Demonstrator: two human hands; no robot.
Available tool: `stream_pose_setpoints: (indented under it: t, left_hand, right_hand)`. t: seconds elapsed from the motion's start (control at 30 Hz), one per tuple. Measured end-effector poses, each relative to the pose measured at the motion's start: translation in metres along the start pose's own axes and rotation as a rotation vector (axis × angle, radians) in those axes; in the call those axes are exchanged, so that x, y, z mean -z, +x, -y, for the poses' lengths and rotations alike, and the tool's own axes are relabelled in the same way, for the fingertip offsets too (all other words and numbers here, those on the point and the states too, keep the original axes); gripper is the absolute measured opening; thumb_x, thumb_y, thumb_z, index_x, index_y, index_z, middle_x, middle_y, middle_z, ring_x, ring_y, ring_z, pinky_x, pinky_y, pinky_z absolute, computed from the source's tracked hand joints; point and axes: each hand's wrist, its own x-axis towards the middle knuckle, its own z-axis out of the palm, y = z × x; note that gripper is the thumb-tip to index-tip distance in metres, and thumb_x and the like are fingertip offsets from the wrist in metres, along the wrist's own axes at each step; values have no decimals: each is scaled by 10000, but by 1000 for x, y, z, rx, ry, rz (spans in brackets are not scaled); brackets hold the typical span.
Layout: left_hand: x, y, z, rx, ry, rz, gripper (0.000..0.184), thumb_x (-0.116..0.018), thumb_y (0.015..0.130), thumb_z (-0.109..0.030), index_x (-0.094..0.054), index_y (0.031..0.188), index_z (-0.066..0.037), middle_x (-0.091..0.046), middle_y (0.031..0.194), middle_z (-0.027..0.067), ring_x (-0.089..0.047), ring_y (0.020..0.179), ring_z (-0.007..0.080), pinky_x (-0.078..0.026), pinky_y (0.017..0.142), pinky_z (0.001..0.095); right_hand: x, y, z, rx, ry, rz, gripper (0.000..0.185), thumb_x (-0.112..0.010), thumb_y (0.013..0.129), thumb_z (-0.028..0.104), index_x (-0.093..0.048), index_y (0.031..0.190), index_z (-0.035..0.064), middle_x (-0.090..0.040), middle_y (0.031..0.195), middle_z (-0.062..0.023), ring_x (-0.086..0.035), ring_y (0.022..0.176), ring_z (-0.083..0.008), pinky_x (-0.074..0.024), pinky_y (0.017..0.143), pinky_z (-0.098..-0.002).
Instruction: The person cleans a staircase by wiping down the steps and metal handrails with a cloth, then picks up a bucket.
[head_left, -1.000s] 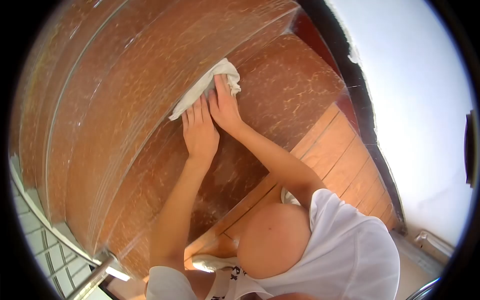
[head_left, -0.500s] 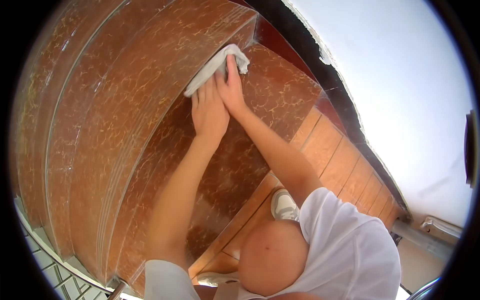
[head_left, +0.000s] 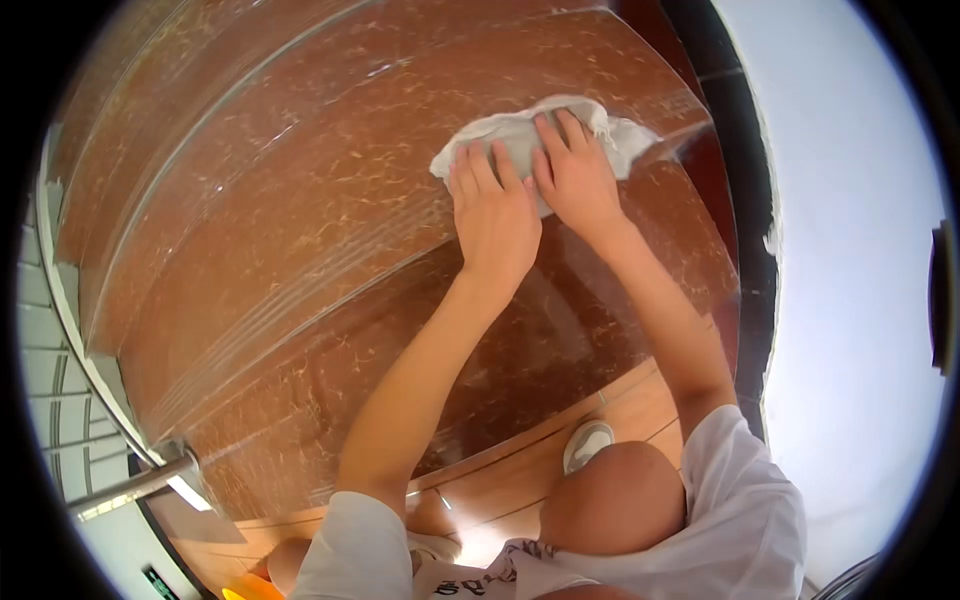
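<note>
A bare knee (head_left: 615, 500) and a pale shoe (head_left: 588, 445) are nearest, by the wood-coloured floor (head_left: 500, 495). Beyond, the left hand (head_left: 497, 222) and right hand (head_left: 580, 180) lie side by side, palms down, fingers slightly spread, pressing on a cloth (head_left: 520, 130). The cloth is off-white, greyer in the middle, rumpled and folded along its far edge. It lies on a reddish-brown marbled step (head_left: 300, 190), by the grooved edge; its near border seems to reach that edge. Its long axis runs left to right, one end toward the dark wall border (head_left: 757, 190).
</note>
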Motion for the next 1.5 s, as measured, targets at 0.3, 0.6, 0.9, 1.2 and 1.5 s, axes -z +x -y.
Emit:
stream_pose_setpoints:
  t: [0.3,0.6,0.9,1.2,1.5]
  left_hand:
    - [13,11,22,37,50,193,712,-599,1062,-319,-384,1573,127,-299,1650,403,-296,1547,560,-266,1276,595]
    - [22,12,20,77,89,329,786,-579,1060,-402,-321,1638,63,-230,1708,362,-206,1606,519,-205,1306,576]
    - [10,0,14,132,79,235,772,-546,1061,-395,-336,1623,91,-204,1703,395,-160,1607,551,-166,1303,612]
    - [36,25,55,-7,-60,496,839,-519,1077,-446,-239,1667,80,-106,1733,388,-55,1633,533,-85,1324,589]
    - [147,3,220,-23,71,817,870,-594,1061,-404,-209,1679,74,-85,1749,363,-40,1641,518,-123,1322,583]
  right_hand:
    - [-19,25,-13,106,-6,338,534,-570,1010,239,-525,1476,-18,-512,1535,-225,-538,1363,-415,-462,1125,-513]
    - [-16,25,-6,39,-73,399,623,-590,1030,377,-493,1547,43,-495,1596,-204,-532,1418,-406,-466,1107,-519]
    - [-27,25,-15,107,-64,423,626,-554,1065,376,-457,1582,36,-464,1624,-220,-503,1434,-451,-434,1149,-543]
    - [-31,30,-5,167,-154,524,631,-520,1083,334,-402,1593,-18,-411,1640,-251,-438,1471,-468,-398,1170,-554]
    - [-112,55,186,171,-41,680,672,-560,1055,272,-356,1619,-32,-411,1635,-267,-419,1480,-483,-357,1200,-567]
